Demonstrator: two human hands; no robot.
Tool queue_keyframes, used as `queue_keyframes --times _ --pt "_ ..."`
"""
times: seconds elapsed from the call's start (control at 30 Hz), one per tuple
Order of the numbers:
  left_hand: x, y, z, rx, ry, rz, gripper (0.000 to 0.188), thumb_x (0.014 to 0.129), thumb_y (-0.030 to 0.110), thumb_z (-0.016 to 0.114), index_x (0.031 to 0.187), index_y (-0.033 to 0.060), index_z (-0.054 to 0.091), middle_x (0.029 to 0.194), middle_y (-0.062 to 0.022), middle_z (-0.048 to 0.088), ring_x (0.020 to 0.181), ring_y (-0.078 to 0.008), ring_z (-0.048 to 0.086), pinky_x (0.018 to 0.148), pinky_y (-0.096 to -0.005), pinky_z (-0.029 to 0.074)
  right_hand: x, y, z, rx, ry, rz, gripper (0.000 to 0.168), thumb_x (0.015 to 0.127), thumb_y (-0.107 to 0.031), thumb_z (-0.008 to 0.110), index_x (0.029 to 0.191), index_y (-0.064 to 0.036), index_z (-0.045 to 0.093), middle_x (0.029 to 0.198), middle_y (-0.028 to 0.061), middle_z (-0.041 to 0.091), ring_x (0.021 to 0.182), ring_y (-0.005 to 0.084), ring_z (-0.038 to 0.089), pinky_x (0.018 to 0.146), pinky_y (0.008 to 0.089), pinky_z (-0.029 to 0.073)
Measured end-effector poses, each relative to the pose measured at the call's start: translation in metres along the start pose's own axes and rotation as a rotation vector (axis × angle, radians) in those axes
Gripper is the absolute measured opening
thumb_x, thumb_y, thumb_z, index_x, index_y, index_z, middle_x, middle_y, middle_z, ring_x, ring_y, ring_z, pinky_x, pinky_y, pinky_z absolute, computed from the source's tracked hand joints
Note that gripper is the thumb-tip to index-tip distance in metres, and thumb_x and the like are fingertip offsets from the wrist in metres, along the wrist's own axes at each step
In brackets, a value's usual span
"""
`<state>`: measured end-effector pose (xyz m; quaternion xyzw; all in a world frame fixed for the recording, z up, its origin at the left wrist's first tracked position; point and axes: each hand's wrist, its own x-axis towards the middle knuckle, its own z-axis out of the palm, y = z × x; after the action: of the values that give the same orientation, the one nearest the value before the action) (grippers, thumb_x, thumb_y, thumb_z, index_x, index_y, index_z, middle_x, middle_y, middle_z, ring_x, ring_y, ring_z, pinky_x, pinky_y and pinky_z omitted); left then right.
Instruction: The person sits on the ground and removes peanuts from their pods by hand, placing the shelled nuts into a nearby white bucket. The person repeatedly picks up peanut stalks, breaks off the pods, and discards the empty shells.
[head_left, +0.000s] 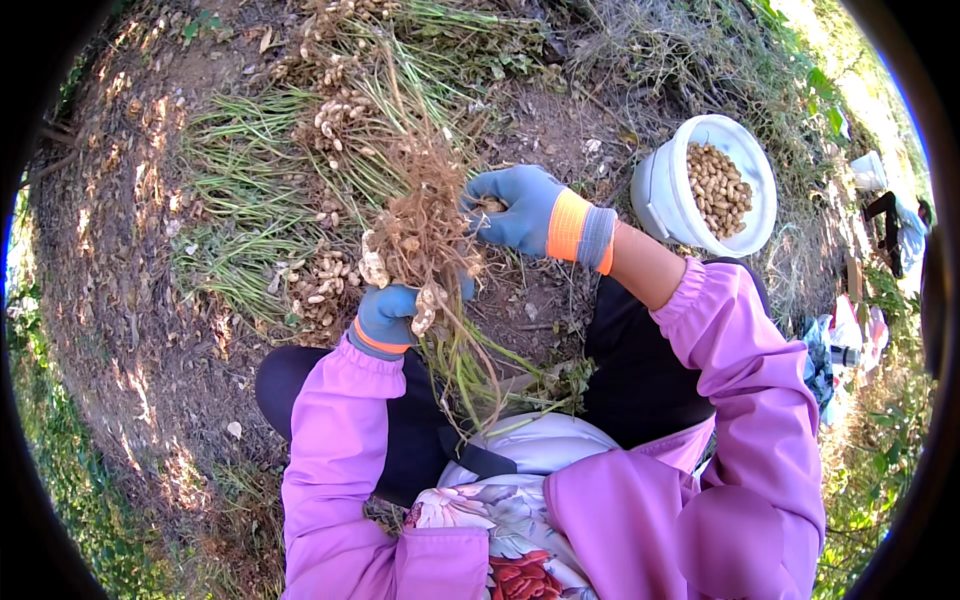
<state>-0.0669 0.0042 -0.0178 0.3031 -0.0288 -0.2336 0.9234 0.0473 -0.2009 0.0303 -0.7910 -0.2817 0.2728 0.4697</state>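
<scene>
A peanut plant with tangled brown roots (424, 217) and pods is held upside down before me, its green stems (465, 367) hanging toward my lap. My left hand (394, 311), in a blue-grey coated glove with an orange cuff band, grips the plant just below the roots. At the right side of the root mass is my right hand (517, 210), gloved alike, with its fingers closed around a peanut pod (491, 204). Pale pods (373, 262) dangle beside the left thumb. Some of the left fingers are hidden behind the plant.
A white plastic bucket (660, 191), tilted and partly filled with peanuts (718, 187), stands at the right. Pulled peanut plants (255, 165) lie in a row ahead and left. Farther right are plastic bags (844, 337), another white bucket (868, 171) and a person (909, 232).
</scene>
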Motion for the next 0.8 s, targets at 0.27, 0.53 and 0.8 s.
queue_keyframes --times 0.27,0.53,0.8 --pt "0.003 -0.012 -0.022 0.083 0.068 0.044 0.075 0.062 0.004 0.064 0.132 -0.0007 0.037 0.119 -0.0183 0.053 0.101 -0.0316 0.057 0.084 -0.0445 0.049 -0.006 -0.024 -0.007 -0.626 0.123 -0.075 0.02 0.078 -0.017 0.058 0.093 -0.005 0.061 0.084 0.0193 0.062 0.079 0.0374 0.061 0.067 0.0434 0.049" --pt "0.006 -0.016 -0.027 0.121 0.024 -0.019 0.071 0.068 0.018 0.065 0.128 -0.0098 0.038 0.125 -0.022 0.048 0.113 -0.0341 0.049 0.101 -0.0473 0.032 -0.004 -0.019 -0.004 -0.726 0.168 -0.013 0.019 0.075 -0.016 0.06 0.092 -0.005 0.061 0.086 0.0198 0.062 0.082 0.0374 0.061 0.069 0.0436 0.05" --pt "0.009 -0.02 -0.032 0.101 0.038 -0.041 0.066 0.069 0.013 0.062 0.125 -0.0124 0.039 0.124 -0.0229 0.049 0.113 -0.0341 0.049 0.101 -0.0462 0.034 -0.005 -0.015 -0.006 -0.752 0.158 0.009 0.024 0.075 -0.014 0.06 0.099 -0.007 0.061 0.098 0.0191 0.06 0.089 0.0361 0.061 0.074 0.0427 0.05"
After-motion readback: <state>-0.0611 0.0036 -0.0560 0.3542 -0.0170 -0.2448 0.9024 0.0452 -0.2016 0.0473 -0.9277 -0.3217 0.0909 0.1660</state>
